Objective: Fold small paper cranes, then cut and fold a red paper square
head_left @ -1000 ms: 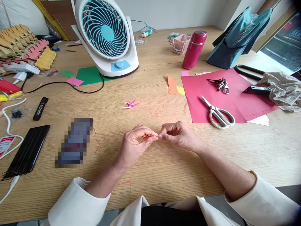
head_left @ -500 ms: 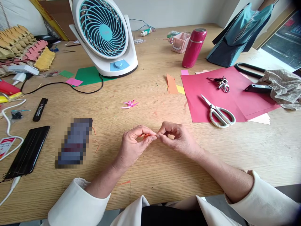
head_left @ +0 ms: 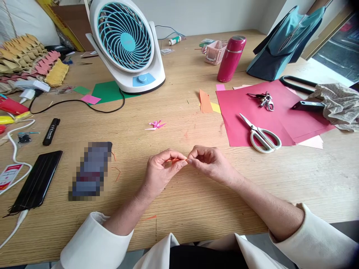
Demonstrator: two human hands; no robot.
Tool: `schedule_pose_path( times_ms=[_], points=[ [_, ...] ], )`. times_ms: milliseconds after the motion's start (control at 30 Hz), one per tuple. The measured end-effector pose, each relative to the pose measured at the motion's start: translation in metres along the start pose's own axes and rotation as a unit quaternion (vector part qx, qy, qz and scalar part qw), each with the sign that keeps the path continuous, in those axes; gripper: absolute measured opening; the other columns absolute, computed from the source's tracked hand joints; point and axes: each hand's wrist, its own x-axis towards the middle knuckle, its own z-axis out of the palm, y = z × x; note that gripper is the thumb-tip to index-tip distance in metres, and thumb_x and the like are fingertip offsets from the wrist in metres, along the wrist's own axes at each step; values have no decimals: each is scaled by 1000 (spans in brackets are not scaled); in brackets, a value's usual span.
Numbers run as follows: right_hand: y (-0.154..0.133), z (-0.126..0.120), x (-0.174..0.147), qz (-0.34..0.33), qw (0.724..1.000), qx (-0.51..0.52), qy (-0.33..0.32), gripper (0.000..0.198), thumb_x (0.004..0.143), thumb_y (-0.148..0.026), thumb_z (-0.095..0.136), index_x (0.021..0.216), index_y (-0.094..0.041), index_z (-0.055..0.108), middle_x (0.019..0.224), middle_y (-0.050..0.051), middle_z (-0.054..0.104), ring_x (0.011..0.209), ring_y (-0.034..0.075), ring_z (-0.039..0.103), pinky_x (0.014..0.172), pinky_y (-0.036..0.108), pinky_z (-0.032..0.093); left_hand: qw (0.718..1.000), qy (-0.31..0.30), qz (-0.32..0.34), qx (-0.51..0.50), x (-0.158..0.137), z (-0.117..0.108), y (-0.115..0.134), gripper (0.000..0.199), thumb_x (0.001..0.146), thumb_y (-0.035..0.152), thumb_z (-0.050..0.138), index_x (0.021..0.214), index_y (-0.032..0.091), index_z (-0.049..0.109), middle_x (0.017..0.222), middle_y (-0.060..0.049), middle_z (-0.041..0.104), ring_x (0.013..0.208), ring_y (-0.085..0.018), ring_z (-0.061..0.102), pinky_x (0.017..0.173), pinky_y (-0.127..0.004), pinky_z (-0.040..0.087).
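Above the near middle of the table, my left hand point(head_left: 162, 170) pinches a small piece of orange paper point(head_left: 175, 161) between thumb and fingers. Most of the paper is hidden behind the fingers, so its folded shape cannot be made out. My right hand point(head_left: 211, 164) is closed in a pinch at the paper's right end, its fingertips touching those of my left hand. Beyond both hands lies a small pink folded paper figure point(head_left: 156, 125) with thin pointed ends. Thin orange paper scraps point(head_left: 117, 173) lie to the left of my left hand.
White-handled scissors point(head_left: 263, 138) and keys point(head_left: 265, 101) lie on red paper point(head_left: 232, 112) at the right. A white fan point(head_left: 144, 82) stands at the back, with a red flask point(head_left: 231, 59) and a blue bag point(head_left: 275, 52) farther right. Phones point(head_left: 36, 181) and a black marker point(head_left: 51, 131) lie left.
The view has shifted slightly, moving the left-side things a little rightward. Both hands keep their pinch on the orange paper; the right fingers have drawn slightly closer together.
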Motion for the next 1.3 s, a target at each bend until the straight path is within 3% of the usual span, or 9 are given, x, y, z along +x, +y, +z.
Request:
schedule_pose_path(
  times_ms=[333,667,1100,1200,1300],
  points=[
    [-3,-3,2,12,999,25,-25,41,77,-54,73,77,-15,64,62,-4,50,56,8,36,52,24,28,995,22,90,42,0,-2,1,7,84,18,74,78,19,72,78,0,66,75,-11,61,69,-23,48],
    [-1,-4,2,11,998,41,-35,43,77,-56,74,78,-14,65,61,-5,47,55,7,32,51,24,24,989,16,121,85,0,-3,1,3,84,19,75,81,20,74,81,-3,69,79,-15,64,68,-26,50],
    [-2,-5,1,49,998,35,-31,49,79,-64,70,76,-15,64,59,-5,41,56,9,32,51,25,23,936,50,236,256,-2,-3,10,9,88,14,69,81,19,67,75,-2,68,77,-16,58,76,-33,46],
    [-4,-6,1,24,999,46,-7,44,81,-59,70,77,-15,63,62,-4,46,57,9,37,53,25,29,933,57,230,271,-1,-4,9,9,89,18,67,80,20,66,75,-1,67,76,-17,58,77,-35,46],
    [-6,-5,-1,-54,998,6,29,30,87,-45,68,83,-17,63,72,0,55,65,11,46,59,26,37,930,66,225,282,-1,-5,8,10,90,20,66,80,21,64,74,-1,67,75,-18,58,80,-36,45]
  ],
)
